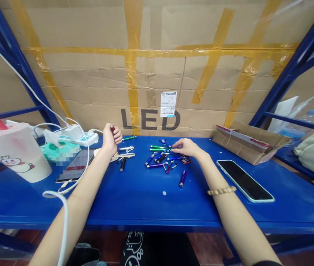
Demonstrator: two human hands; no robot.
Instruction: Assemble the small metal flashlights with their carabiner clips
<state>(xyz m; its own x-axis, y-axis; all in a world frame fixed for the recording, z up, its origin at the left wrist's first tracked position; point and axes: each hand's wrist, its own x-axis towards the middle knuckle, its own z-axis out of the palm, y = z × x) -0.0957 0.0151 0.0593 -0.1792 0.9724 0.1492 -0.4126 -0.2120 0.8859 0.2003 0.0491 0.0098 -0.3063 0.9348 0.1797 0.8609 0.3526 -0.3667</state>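
Left hand (111, 139): raised just above the blue steel shelf (145, 201), fingers curled together and clamped on a dark red mini flashlight (112, 129) (only its top end shows past my fingers).

Right hand (186, 147): stretched out low, fingers not gripping anything, lying close together and reaching left. I can't tell whether my fingertips (174, 149) touch anything.

Pile: mini flashlights with carabiner clips (159, 159), in blue, green and purple, lie in a loose heap directly under and just left of those fingertips. My right hand is far nearer to them than my left.

Long axes: they point every which way. The green ones at the top of the heap run roughly left to right.

Strays: a purple flashlight (182, 178) sits below the heap, tilted on the shelf. A black flashlight (122, 164) and a green flashlight (129, 137) lie near my left hand.

Around me: a smartphone (245, 181) to the right, a bead bracelet (222, 190) on my right wrist, a flattened cardboard box (249, 144) beyond, a plastic drink cup (15, 151) and a power strip (80, 138) to the left.
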